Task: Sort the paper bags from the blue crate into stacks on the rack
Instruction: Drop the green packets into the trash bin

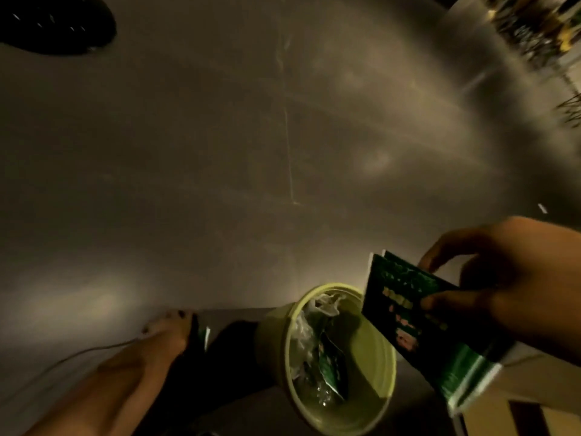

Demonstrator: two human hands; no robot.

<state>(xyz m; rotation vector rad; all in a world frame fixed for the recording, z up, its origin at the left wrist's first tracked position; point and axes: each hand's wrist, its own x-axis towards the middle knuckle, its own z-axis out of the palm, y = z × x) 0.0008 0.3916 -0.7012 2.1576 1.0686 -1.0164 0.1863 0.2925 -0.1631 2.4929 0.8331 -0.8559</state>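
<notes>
Down at the lower right, closest to the camera, the right hand (pixel 506 278) grips a small bunch of flat dark-green paper bags (pixel 405 306) – thumb across the printed face, fingers curled over the top edge. The bunch is tilted, its upper corner leaning left over the rim of a pale yellow-green bin (pixel 330 285). The bags' lower end shows a brighter green band with a white edge, and it lies over a pale brown surface (pixel 518 391) in the corner.

Inside the bin sit crumpled clear plastic (pixel 314 313) and a crushed green wrapper (pixel 331 363).

At the lower left the left hand (pixel 163 335) reaches in with its forearm, dark-painted nails showing. Its fingers lie against something dark with a thin green and white edge (pixel 205 336); the picture is too dim and blurred to show whether the hand holds it. A thin pale cord (pixel 94 349) runs across the floor beside the wrist.

Beyond stretches a grey floor (pixel 251 136), scuffed and streaked by a pale line. Farther off, a black rounded shape (pixel 56 23) fills the upper left corner, and a blurred clutter of dark and yellow things (pixel 534 23) the upper right.
</notes>
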